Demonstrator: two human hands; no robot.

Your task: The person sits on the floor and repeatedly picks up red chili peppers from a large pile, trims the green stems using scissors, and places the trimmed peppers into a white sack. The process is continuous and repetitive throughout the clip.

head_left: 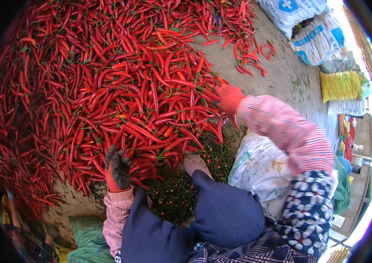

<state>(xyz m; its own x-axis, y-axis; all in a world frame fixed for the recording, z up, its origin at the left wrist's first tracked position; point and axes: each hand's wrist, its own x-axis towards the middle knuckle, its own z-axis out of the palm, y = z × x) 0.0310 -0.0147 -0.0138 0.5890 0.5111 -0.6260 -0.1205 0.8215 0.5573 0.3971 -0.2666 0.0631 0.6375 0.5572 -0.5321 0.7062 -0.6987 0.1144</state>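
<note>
A large heap of red chili peppers [133,95] with green stems spreads over the floor before me. My left hand [118,169], in a red glove with a dark grey palm, is at the heap's near edge. Its fingers are apart and slightly curled, and it holds nothing. Over on the heap's right edge, my right hand [228,98] reaches in among the peppers, the back of its red glove facing up. Whether its fingers grip a pepper is not plain. Between my legs lies a dark litter of green stems and small red bits [172,200].
A white woven sack [261,167] lies under my right arm. A green woven sack [89,238] is near my left sleeve. Another person's arm [14,210] shows at lower left. Filled white sacks [317,39] and a yellow sack [341,86] line the concrete floor [271,82] at right.
</note>
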